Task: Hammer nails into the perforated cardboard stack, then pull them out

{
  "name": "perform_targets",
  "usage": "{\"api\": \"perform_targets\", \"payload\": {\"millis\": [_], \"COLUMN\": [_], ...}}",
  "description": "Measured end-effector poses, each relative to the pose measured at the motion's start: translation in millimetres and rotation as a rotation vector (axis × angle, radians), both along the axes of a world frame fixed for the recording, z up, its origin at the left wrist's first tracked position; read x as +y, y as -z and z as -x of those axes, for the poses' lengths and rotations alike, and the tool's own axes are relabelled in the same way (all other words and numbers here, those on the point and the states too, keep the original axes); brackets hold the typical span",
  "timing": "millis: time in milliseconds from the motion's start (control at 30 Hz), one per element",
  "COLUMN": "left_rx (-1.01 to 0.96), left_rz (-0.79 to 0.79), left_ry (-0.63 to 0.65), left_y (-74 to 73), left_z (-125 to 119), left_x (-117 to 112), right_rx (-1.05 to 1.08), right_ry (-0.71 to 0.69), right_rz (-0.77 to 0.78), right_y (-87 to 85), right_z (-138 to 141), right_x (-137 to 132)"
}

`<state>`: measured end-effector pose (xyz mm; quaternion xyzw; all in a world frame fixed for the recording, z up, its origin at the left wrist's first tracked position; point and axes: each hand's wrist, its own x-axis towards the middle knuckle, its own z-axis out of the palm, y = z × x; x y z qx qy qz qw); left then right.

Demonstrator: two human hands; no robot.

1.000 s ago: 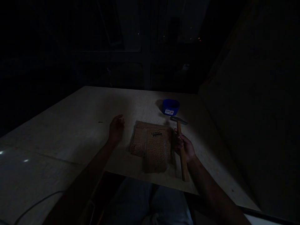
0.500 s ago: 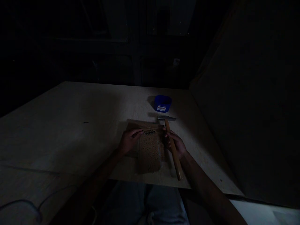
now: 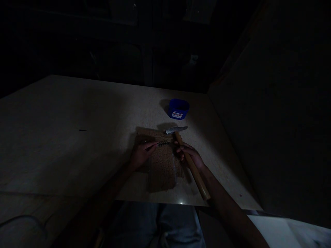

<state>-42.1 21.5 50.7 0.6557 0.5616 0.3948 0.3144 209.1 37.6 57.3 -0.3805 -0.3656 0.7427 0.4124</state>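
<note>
My right hand (image 3: 192, 155) is closed round the wooden handle of a hammer (image 3: 191, 163). The hammer's metal head points away from me, over the far right part of some worn brown cardboard (image 3: 162, 172) on the table. My left hand (image 3: 142, 153) rests at the cardboard's left side, thumb and fingers pinched together. Their tips meet the left end of a short dark row of small ridged pieces (image 3: 163, 143), perhaps screws or nails. The dim light hides what, if anything, is in that pinch.
Beyond the hammer stands a blue plastic tub (image 3: 178, 109) with a white label. A single dark nail or screw (image 3: 82, 130) lies on the pale table (image 3: 108, 110) at left. A dark panel (image 3: 279, 120) rises along the right side, and a cable curves at the lower left.
The hammer has tilted: its head has shifted left and its handle end right. My left hand stays at the dark row. The camera view has moved slightly.
</note>
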Motion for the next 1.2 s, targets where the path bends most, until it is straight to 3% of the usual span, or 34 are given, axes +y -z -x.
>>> {"api": "perform_targets", "payload": {"millis": [300,733,1200], "left_rx": [-0.069,-0.083,-0.102], "left_rz": [-0.112,0.003,-0.032], "left_ry": [0.007,0.008,0.001], "left_y": [1.4,2.3,5.8], "left_z": [0.7,4.6,7.9], "left_x": [-0.6,0.6,0.5], "right_rx": [0.012,0.019,0.0], "right_ry": [0.045,0.057,0.067], "right_rz": [0.039,0.036,0.015], "right_y": [2.7,7.5,8.7], "right_z": [0.9,-1.2,-1.4], "right_x": [0.5,1.2,0.7]}}
